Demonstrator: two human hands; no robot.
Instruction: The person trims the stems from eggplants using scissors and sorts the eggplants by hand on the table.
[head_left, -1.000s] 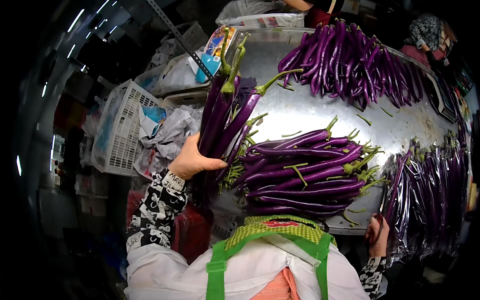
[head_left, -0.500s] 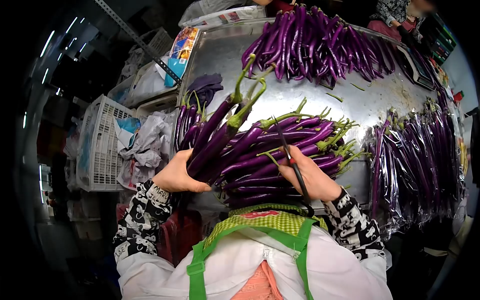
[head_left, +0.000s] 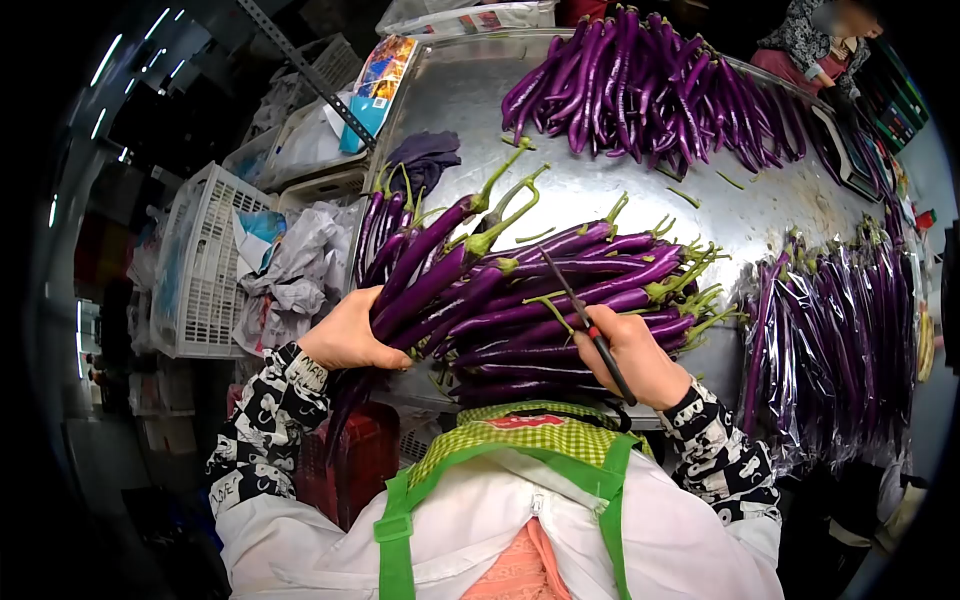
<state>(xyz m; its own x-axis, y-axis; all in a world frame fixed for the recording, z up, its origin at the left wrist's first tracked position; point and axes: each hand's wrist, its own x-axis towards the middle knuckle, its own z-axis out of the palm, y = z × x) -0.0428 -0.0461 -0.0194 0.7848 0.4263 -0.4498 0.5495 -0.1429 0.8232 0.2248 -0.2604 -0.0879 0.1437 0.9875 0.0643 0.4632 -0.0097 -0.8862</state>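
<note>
My left hand (head_left: pixel 350 335) is closed around a bunch of long purple eggplants (head_left: pixel 425 290), whose green stems point up and away. One eggplant at the right side of this bunch ends in a short, cut stem (head_left: pixel 507 266). A loose green stem piece (head_left: pixel 535 237) lies just beyond it on the metal table. In my right hand (head_left: pixel 640 355) is a slim knife (head_left: pixel 565 285) with a black and red handle, its tip pointing up and left. Beneath the blade lies a pile of eggplants (head_left: pixel 560 330) with their stems toward the right.
More eggplants (head_left: pixel 640 90) lie in a heap at the table's (head_left: pixel 470 90) far side. Eggplants in clear plastic bags (head_left: pixel 830 330) are at the right. A dark cloth (head_left: pixel 425 160) and a white crate (head_left: pixel 200 270) are at the left. Another person (head_left: pixel 815 50) is at the far right.
The long stem that was near the blade is cut off, and a loose piece lies on the table. My right hand with the knife has moved slightly right and down.
</note>
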